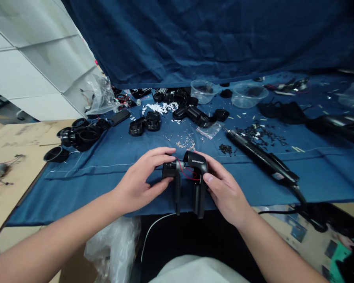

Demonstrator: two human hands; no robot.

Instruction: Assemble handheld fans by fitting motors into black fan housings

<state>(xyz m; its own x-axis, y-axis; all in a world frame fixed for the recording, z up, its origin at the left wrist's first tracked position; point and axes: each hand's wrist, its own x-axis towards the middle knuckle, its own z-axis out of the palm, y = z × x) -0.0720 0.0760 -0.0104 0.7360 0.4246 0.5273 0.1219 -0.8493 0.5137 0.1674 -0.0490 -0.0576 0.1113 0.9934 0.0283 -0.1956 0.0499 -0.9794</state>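
My left hand (141, 181) pinches one black pistol-shaped housing half (177, 192) between thumb and fingers, with a small silver motor (180, 165) seated in its top. My right hand (224, 184) grips the matching housing half (199, 188), which has white lettering on its upper part. The two halves stand upright and apart, side by side above the table's front edge. Thin red wire (191, 173) loops across the gap between them. Just beyond my hands a scatter of small screws (185, 142) lies on the blue cloth.
A black electric screwdriver (262, 159) lies at the right, its cable running over the front edge. Black housings (82, 135) are heaped at the left. Clear plastic tubs (249, 96) and white small parts (159, 107) sit at the back, below a hanging blue cloth (212, 39).
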